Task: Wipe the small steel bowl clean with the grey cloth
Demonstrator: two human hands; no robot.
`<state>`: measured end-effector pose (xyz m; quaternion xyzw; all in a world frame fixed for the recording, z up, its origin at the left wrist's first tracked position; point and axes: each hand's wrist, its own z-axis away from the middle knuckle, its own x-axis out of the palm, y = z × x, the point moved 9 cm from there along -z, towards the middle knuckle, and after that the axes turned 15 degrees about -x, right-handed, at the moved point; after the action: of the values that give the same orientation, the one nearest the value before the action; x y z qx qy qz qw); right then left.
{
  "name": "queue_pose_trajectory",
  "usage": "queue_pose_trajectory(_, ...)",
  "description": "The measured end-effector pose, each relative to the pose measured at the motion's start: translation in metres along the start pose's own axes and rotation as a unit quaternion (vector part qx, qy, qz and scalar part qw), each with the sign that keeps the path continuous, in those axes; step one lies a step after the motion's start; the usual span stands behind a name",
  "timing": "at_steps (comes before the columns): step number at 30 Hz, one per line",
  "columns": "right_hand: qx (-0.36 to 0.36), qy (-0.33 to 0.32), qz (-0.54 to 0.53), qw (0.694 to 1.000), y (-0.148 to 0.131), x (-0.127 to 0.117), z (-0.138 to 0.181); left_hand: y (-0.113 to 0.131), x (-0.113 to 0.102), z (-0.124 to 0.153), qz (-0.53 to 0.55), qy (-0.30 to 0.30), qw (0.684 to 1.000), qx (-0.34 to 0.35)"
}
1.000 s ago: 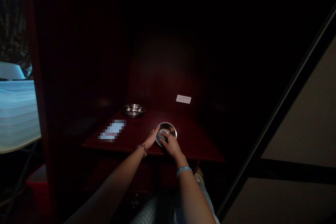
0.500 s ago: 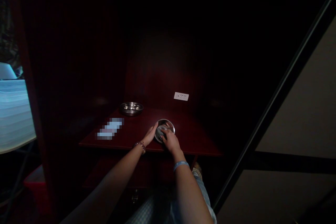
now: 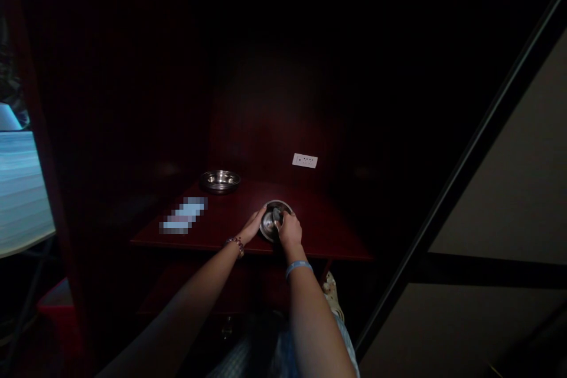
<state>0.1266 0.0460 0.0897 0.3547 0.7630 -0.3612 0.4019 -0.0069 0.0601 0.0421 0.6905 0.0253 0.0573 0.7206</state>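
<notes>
You are steadying a shiny steel bowl (image 3: 269, 227) over the front part of the red-brown desktop (image 3: 332, 227); whether its base is resting there, you cannot tell. Your left hand (image 3: 253, 226) is holding the bowl's left rim, fingers close together. Your right hand (image 3: 290, 228) is reaching inside the bowl, its fingers pinching a grey pad (image 3: 277, 213), partly hidden. Steel dishes (image 3: 220, 187) are sitting stacked at the desktop's back left, a pixelated pale item (image 3: 183, 215) is lying along its left side, and a white wall socket (image 3: 305, 160) is showing above its back edge.
</notes>
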Motion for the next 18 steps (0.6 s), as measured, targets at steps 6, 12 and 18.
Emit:
queue_pose_trajectory(6, -0.020, 0.035, -0.004, 0.999, 0.002, -0.001, 0.005, 0.004, 0.001, 0.005, 0.004, 0.003, 1.000, -0.001)
queue_pose_trajectory(12, -0.005, 0.083, -0.006, 0.997, -0.003, -0.004, 0.005, 0.010, 0.003, 0.012, 0.008, 0.000, 1.000, 0.003)
queue_pose_trajectory(18, -0.094, 0.039, -0.126, 0.987, -0.020, 0.012, -0.004, 0.007, -0.005, 0.012, 0.032, 0.042, 0.999, -0.003)
